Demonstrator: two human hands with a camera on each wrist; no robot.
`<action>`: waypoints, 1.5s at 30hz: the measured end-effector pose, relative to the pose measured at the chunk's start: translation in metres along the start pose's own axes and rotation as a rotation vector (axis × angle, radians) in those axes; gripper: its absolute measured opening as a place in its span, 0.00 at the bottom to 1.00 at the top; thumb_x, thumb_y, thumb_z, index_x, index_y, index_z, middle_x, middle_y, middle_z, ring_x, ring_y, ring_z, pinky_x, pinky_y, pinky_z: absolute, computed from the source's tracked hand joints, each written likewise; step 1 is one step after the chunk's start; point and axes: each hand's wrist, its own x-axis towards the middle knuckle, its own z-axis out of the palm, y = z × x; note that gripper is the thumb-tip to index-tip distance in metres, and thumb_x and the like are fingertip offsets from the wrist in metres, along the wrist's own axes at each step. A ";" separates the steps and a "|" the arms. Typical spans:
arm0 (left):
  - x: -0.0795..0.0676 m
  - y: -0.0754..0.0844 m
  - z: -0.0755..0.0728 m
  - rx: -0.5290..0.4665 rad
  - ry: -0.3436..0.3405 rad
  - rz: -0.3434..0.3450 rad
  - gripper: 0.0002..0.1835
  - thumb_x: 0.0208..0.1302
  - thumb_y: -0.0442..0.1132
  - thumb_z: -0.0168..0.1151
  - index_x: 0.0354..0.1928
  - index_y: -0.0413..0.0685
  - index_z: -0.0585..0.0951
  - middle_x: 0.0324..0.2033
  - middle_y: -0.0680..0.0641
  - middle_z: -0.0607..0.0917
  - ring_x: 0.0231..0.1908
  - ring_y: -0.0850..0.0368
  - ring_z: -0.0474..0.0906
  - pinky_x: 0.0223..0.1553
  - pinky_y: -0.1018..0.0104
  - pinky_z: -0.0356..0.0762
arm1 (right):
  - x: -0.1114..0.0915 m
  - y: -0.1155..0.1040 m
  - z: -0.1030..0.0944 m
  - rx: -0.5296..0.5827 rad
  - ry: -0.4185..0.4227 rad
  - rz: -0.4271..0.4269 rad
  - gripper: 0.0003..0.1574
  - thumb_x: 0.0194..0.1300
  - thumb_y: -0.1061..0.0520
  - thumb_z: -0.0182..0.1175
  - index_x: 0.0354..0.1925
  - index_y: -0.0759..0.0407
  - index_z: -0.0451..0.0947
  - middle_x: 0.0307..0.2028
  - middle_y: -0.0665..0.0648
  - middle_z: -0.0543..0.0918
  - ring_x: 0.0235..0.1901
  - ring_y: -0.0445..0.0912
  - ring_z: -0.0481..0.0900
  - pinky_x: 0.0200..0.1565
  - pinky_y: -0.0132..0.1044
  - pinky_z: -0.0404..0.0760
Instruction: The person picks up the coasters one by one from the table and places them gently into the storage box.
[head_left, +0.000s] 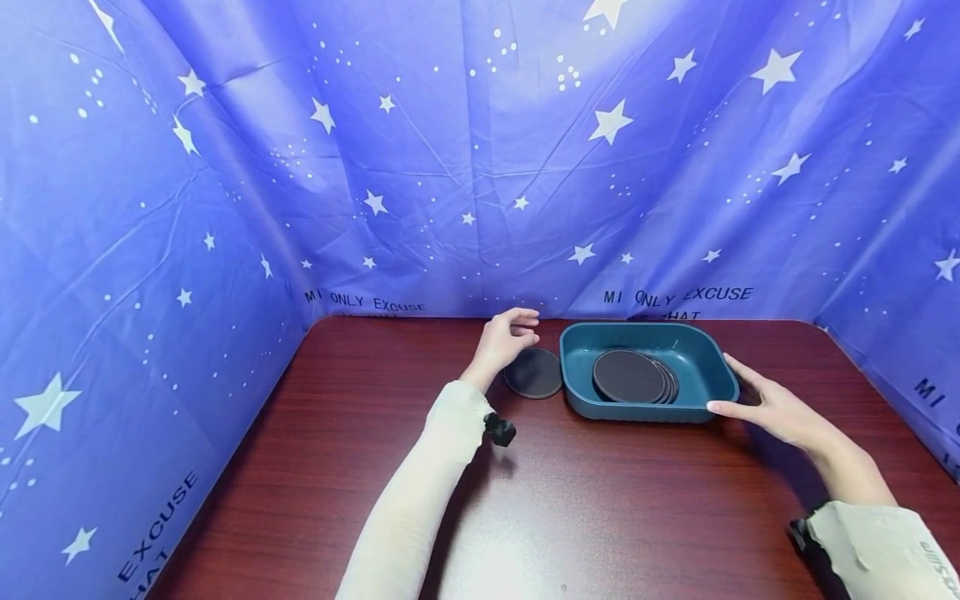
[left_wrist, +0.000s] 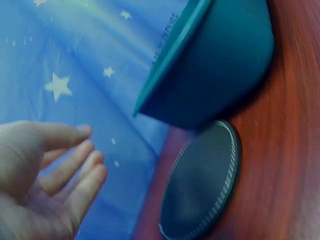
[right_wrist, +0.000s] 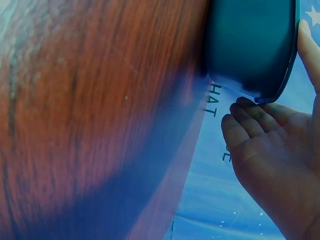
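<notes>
A round black coaster (head_left: 532, 372) with a stitched edge lies flat on the table, close by the left end of a teal rectangular basin (head_left: 615, 412). Over the coaster's far left side hovers my left hand (head_left: 506, 342), its fingers loosely bent and nothing between them; the left wrist view shows this hand (left_wrist: 55, 175) apart from the coaster (left_wrist: 200, 180). My right hand (head_left: 780, 408) holds the basin's right end, thumb on the near rim and fingers round the far side. Inside the basin, several dark coasters (head_left: 628, 377) lie in a slanted, overlapping stack.
The reddish-brown wooden table (head_left: 570, 500) extends toward me. A blue curtain (head_left: 450, 167) with white stars hangs right behind the table's back edge and along both sides. Black wrist devices (head_left: 500, 429) sit at the white sleeves.
</notes>
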 end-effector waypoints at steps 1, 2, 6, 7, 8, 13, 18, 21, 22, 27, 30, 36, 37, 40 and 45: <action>-0.001 -0.005 -0.001 -0.025 -0.008 0.013 0.22 0.62 0.29 0.67 0.59 0.41 0.81 0.52 0.38 0.87 0.50 0.45 0.86 0.47 0.67 0.86 | 0.000 0.000 0.000 0.006 -0.001 0.000 0.58 0.70 0.49 0.62 0.80 0.58 0.35 0.74 0.78 0.52 0.67 0.73 0.56 0.60 0.74 0.62; -0.001 -0.011 -0.002 -0.050 -0.013 0.025 0.22 0.62 0.29 0.67 0.59 0.40 0.80 0.52 0.37 0.86 0.50 0.44 0.86 0.48 0.66 0.86 | 0.000 0.000 0.001 0.006 0.000 -0.001 0.58 0.69 0.49 0.62 0.80 0.58 0.35 0.73 0.79 0.53 0.67 0.73 0.56 0.60 0.75 0.62; -0.005 -0.033 -0.004 -0.142 -0.035 0.046 0.23 0.61 0.27 0.66 0.60 0.36 0.78 0.54 0.33 0.84 0.53 0.39 0.84 0.52 0.64 0.85 | -0.002 0.002 0.002 -0.004 0.004 -0.013 0.57 0.69 0.50 0.62 0.80 0.59 0.37 0.73 0.78 0.54 0.67 0.73 0.56 0.68 0.44 0.71; -0.006 -0.038 -0.004 -0.160 -0.041 0.045 0.24 0.61 0.27 0.66 0.60 0.35 0.78 0.55 0.33 0.84 0.54 0.38 0.83 0.53 0.64 0.85 | -0.003 0.003 0.002 -0.004 0.006 -0.020 0.57 0.69 0.50 0.62 0.80 0.59 0.37 0.73 0.78 0.54 0.67 0.73 0.57 0.65 0.30 0.71; -0.007 -0.042 -0.005 -0.174 -0.045 0.042 0.24 0.61 0.27 0.66 0.61 0.34 0.77 0.55 0.32 0.83 0.55 0.37 0.82 0.54 0.63 0.84 | -0.003 0.003 0.003 -0.007 0.009 -0.026 0.57 0.69 0.50 0.62 0.80 0.58 0.38 0.73 0.77 0.54 0.66 0.72 0.57 0.59 0.19 0.68; -0.011 -0.056 -0.007 -0.204 -0.076 0.044 0.25 0.62 0.27 0.65 0.62 0.31 0.75 0.56 0.31 0.82 0.57 0.37 0.81 0.58 0.58 0.82 | -0.002 0.003 0.002 -0.010 0.023 -0.042 0.56 0.69 0.50 0.62 0.80 0.58 0.39 0.73 0.77 0.55 0.66 0.72 0.57 0.45 0.05 0.55; -0.016 -0.068 -0.009 -0.203 -0.085 0.025 0.26 0.61 0.27 0.65 0.62 0.31 0.75 0.58 0.31 0.81 0.60 0.37 0.78 0.65 0.51 0.76 | -0.001 0.000 0.001 -0.022 0.021 -0.033 0.56 0.69 0.49 0.62 0.80 0.57 0.39 0.73 0.76 0.55 0.67 0.69 0.58 0.47 0.09 0.59; -0.019 -0.074 -0.009 -0.216 -0.098 -0.015 0.27 0.61 0.27 0.66 0.63 0.33 0.74 0.60 0.32 0.80 0.64 0.39 0.75 0.69 0.51 0.72 | 0.000 -0.001 0.001 -0.025 0.018 -0.030 0.56 0.69 0.49 0.62 0.80 0.56 0.39 0.74 0.76 0.56 0.67 0.68 0.58 0.51 0.13 0.63; -0.019 -0.076 -0.009 -0.229 -0.108 -0.029 0.28 0.61 0.27 0.66 0.64 0.33 0.74 0.61 0.33 0.79 0.65 0.40 0.74 0.70 0.52 0.71 | 0.000 0.000 0.000 -0.026 0.018 -0.031 0.56 0.69 0.49 0.62 0.80 0.56 0.39 0.74 0.76 0.55 0.67 0.68 0.58 0.51 0.13 0.63; -0.018 -0.081 -0.007 -0.246 -0.169 -0.067 0.31 0.60 0.26 0.66 0.67 0.35 0.71 0.65 0.35 0.76 0.68 0.43 0.70 0.73 0.57 0.67 | -0.001 0.002 -0.001 -0.022 0.018 -0.034 0.56 0.70 0.50 0.62 0.80 0.56 0.38 0.73 0.76 0.55 0.68 0.49 0.62 0.49 0.15 0.66; -0.019 -0.082 -0.006 -0.227 -0.192 -0.079 0.34 0.59 0.26 0.68 0.68 0.36 0.70 0.67 0.37 0.74 0.70 0.44 0.68 0.74 0.58 0.65 | -0.001 0.004 0.000 -0.017 0.020 -0.046 0.56 0.69 0.51 0.62 0.80 0.58 0.39 0.72 0.77 0.57 0.57 0.24 0.61 0.43 0.10 0.64; -0.027 -0.075 -0.007 -0.131 -0.248 -0.107 0.41 0.58 0.30 0.71 0.73 0.40 0.65 0.72 0.39 0.68 0.72 0.42 0.65 0.75 0.54 0.63 | -0.001 0.002 0.002 -0.014 0.012 -0.040 0.56 0.69 0.51 0.62 0.80 0.59 0.38 0.72 0.78 0.56 0.66 0.45 0.66 0.43 0.10 0.64; -0.028 -0.074 -0.007 -0.092 -0.260 -0.109 0.42 0.57 0.31 0.72 0.73 0.41 0.64 0.72 0.39 0.67 0.72 0.42 0.64 0.74 0.54 0.64 | -0.001 0.001 0.002 -0.016 0.009 -0.036 0.56 0.70 0.51 0.62 0.80 0.59 0.38 0.73 0.78 0.55 0.68 0.55 0.64 0.47 0.14 0.67; -0.026 -0.073 -0.003 0.092 -0.281 -0.082 0.46 0.54 0.37 0.76 0.74 0.45 0.64 0.72 0.41 0.67 0.71 0.44 0.65 0.73 0.53 0.65 | -0.002 0.002 0.002 -0.018 0.005 -0.034 0.56 0.70 0.50 0.62 0.80 0.58 0.37 0.73 0.77 0.54 0.66 0.71 0.57 0.48 0.13 0.66; -0.025 -0.061 0.001 0.357 -0.330 0.037 0.46 0.51 0.42 0.77 0.72 0.43 0.65 0.72 0.40 0.67 0.71 0.43 0.59 0.74 0.51 0.58 | -0.002 0.004 0.001 -0.024 0.021 -0.048 0.56 0.69 0.51 0.62 0.80 0.57 0.39 0.73 0.77 0.56 0.68 0.45 0.62 0.44 0.08 0.60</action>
